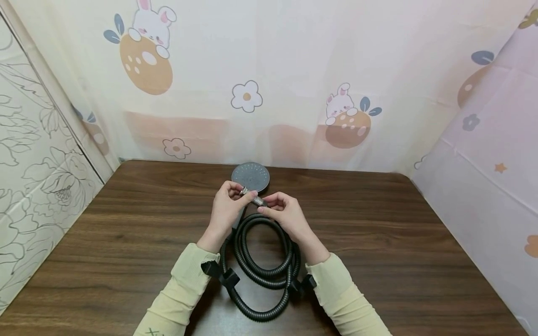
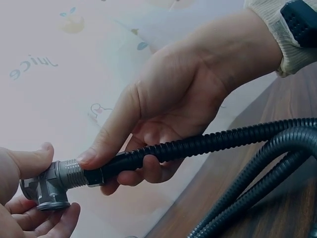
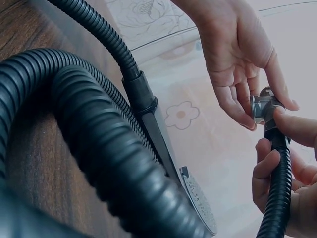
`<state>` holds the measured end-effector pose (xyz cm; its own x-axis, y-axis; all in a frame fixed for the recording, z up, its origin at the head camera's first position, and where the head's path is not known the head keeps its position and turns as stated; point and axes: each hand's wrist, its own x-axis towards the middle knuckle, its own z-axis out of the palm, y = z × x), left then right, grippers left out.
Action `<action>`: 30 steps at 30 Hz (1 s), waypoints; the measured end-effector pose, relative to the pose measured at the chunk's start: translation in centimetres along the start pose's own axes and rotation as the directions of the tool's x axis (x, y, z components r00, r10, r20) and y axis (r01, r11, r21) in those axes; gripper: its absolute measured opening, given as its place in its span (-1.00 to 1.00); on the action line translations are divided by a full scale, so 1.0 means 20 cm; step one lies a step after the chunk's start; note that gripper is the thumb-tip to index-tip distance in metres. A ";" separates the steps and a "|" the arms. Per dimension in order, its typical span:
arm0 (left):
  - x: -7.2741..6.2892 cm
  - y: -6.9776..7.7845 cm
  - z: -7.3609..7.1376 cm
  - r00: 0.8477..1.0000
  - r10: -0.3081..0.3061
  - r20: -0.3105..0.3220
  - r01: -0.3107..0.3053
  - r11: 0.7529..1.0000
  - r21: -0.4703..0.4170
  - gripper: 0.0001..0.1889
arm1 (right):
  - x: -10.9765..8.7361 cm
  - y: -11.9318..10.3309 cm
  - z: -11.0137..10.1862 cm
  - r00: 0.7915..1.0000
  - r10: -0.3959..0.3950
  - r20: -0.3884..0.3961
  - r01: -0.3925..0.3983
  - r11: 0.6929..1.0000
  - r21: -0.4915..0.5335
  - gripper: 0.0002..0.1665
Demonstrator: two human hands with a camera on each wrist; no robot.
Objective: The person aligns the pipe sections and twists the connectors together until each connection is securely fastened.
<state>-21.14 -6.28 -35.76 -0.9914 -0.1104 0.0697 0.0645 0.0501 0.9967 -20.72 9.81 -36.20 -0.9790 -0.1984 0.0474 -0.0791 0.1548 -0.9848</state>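
In the head view my left hand (image 1: pixel 223 209) and right hand (image 1: pixel 290 217) meet above a coiled black shower hose (image 1: pixel 260 315). A silver T-shaped pipe fitting (image 2: pixel 51 186) is pinched between the left thumb and fingers. My right hand grips the end of the hose (image 2: pixel 124 163), its thumb on the joint where the fitting's threads (image 2: pixel 74 173) meet the hose end. Part of the thread shows outside the hose's nut. Behind the hands lies a grey round shower head (image 1: pixel 251 176), whose handle joins the hose's other end in the right wrist view.
The hose loops lie on a dark wood table (image 1: pixel 378 233) in front of me, between the forearms. A patterned curtain (image 1: pixel 286 70) hangs along the table's far edge. Panels with drawings stand at the left and right sides.
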 end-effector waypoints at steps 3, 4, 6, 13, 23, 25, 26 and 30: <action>0.00 -0.01 0.00 1.000 0.004 -0.004 -0.004 1.000 0.017 -0.64 | 0.00 0.00 0.00 1.000 -0.005 0.003 0.005 1.000 -0.022 -0.69; -0.01 -0.01 0.00 1.000 0.006 -0.006 -0.006 1.000 0.021 -0.64 | 0.00 0.00 0.00 1.000 -0.007 0.004 0.007 0.999 -0.032 -0.68; -0.01 -0.01 0.00 1.000 0.011 -0.010 -0.010 0.999 0.034 -0.63 | -0.01 0.00 0.00 1.000 -0.012 0.004 0.012 0.998 -0.054 -0.66; -0.01 0.00 0.01 1.000 0.018 0.001 -0.018 0.998 0.055 -0.63 | -0.01 -0.01 -0.01 1.000 -0.009 -0.030 0.007 0.997 -0.077 -0.62; -0.01 0.01 0.00 0.999 0.017 0.033 -0.018 0.999 0.036 -0.65 | -0.02 -0.03 -0.01 1.000 -0.004 0.006 0.004 0.999 -0.046 -0.68; -0.01 0.00 0.00 0.999 0.019 0.032 -0.020 0.999 0.027 -0.65 | -0.01 -0.01 -0.01 1.000 -0.012 0.001 0.012 0.999 -0.053 -0.69; -0.01 0.00 0.00 0.999 0.018 0.031 -0.019 1.000 0.025 -0.65 | -0.01 -0.01 -0.01 1.000 -0.011 0.000 0.011 0.998 -0.054 -0.69; -0.01 0.00 0.00 0.999 0.017 0.032 -0.017 1.000 0.024 -0.66 | -0.01 -0.01 -0.01 1.000 -0.016 0.007 0.016 0.998 -0.057 -0.68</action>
<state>-20.96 -6.34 -35.77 -0.9934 -0.0775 0.0848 0.0789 0.0759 0.9940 -20.48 10.06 -36.03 -0.9763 -0.2073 0.0617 -0.1054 0.2069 -0.9727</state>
